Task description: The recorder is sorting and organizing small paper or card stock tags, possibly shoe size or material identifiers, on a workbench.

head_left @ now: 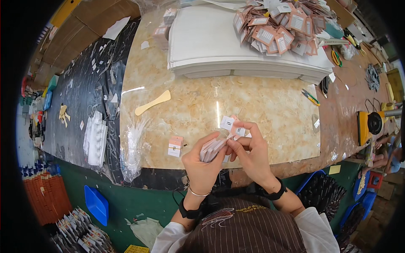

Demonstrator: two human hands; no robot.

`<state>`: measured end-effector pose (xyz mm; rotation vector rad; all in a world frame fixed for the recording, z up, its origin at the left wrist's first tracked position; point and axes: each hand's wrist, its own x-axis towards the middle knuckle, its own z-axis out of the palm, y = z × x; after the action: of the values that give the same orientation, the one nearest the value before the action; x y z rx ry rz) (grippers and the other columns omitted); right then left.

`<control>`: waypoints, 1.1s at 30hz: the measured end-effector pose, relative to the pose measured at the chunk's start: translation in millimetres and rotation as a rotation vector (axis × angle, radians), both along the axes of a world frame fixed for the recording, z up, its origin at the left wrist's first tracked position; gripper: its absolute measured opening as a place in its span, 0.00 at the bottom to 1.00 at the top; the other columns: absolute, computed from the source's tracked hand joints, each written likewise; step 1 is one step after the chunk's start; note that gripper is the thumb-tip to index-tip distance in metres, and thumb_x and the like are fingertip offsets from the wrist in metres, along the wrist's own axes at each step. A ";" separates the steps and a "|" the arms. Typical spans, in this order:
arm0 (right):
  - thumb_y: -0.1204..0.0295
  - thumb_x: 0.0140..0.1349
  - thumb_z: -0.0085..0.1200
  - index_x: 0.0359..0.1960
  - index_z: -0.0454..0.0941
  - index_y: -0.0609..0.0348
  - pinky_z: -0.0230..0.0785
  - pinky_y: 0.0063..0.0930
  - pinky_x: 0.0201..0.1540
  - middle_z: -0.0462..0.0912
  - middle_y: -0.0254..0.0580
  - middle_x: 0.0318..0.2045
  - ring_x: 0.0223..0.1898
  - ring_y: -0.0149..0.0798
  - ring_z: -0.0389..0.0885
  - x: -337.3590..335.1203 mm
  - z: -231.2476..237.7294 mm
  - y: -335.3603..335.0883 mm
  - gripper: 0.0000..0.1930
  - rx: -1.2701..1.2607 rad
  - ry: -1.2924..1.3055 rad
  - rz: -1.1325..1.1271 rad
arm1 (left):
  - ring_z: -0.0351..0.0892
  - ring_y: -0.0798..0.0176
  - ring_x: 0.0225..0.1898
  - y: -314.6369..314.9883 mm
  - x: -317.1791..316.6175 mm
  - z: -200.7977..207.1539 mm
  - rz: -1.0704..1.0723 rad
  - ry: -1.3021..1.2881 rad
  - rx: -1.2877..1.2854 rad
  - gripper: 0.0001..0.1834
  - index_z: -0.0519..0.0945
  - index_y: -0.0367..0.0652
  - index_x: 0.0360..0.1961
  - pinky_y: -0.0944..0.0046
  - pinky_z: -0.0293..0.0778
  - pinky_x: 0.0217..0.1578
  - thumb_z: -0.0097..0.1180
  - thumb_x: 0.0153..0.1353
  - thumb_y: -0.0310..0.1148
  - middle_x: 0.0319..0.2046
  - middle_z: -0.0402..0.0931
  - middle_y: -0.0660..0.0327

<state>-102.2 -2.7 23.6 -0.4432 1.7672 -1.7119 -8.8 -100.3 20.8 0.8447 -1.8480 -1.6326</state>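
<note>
A small stack of white and pink hang tags rests in my left hand, its fingers wrapped round the sides. My right hand pinches with thumb and index finger at the stack's right edge, on what looks like a single tag. Just beyond my fingers, a few loose tags lie on the marbled tabletop. To the left of my left hand stands a banded bundle of tags. What lies under my right palm is partly hidden.
A thick stack of white sheets bears a heap of pink tags. A pale yellow paddle-shaped piece, a bag of clear strands and snips lie around. A yellow-black tool sits right; another person is beyond.
</note>
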 end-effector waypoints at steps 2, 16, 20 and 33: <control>0.77 0.66 0.52 0.38 0.75 0.68 0.72 0.19 0.26 0.83 0.40 0.23 0.23 0.26 0.79 -10.2 -4.3 4.5 0.05 -0.015 -0.050 0.138 | 0.82 0.71 0.37 -4.1 3.0 -6.7 -0.058 -0.014 -0.031 0.19 0.81 0.37 0.47 0.70 0.77 0.37 0.64 0.52 0.19 0.35 0.84 0.56; 0.72 0.64 0.54 0.36 0.79 0.64 0.72 0.19 0.28 0.81 0.36 0.22 0.22 0.28 0.78 -64.5 -52.7 19.7 0.07 -0.077 -0.320 -0.147 | 0.82 0.68 0.36 -18.7 12.5 -36.7 -0.349 -0.100 0.268 0.20 0.79 0.32 0.48 0.69 0.80 0.34 0.63 0.51 0.17 0.40 0.83 0.55; 0.75 0.63 0.55 0.37 0.79 0.67 0.70 0.18 0.25 0.80 0.37 0.21 0.20 0.27 0.77 -79.7 -67.8 13.4 0.07 0.030 -0.340 -0.118 | 0.82 0.68 0.35 -17.6 14.2 -58.8 -0.278 -0.161 0.471 0.18 0.79 0.29 0.46 0.70 0.80 0.33 0.63 0.52 0.18 0.41 0.82 0.56; 0.80 0.63 0.54 0.36 0.73 0.70 0.72 0.21 0.24 0.81 0.42 0.21 0.20 0.30 0.79 -44.4 -19.8 14.6 0.04 -0.138 -0.211 -0.052 | 0.81 0.59 0.45 -27.8 19.2 -43.2 -0.008 0.056 0.495 0.21 0.71 0.28 0.54 0.59 0.83 0.44 0.55 0.59 0.17 0.48 0.77 0.51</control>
<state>-146.6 11.9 3.8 -0.2650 1.5293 -1.8516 10.5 -128.1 -22.5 0.9747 -1.4245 -2.1362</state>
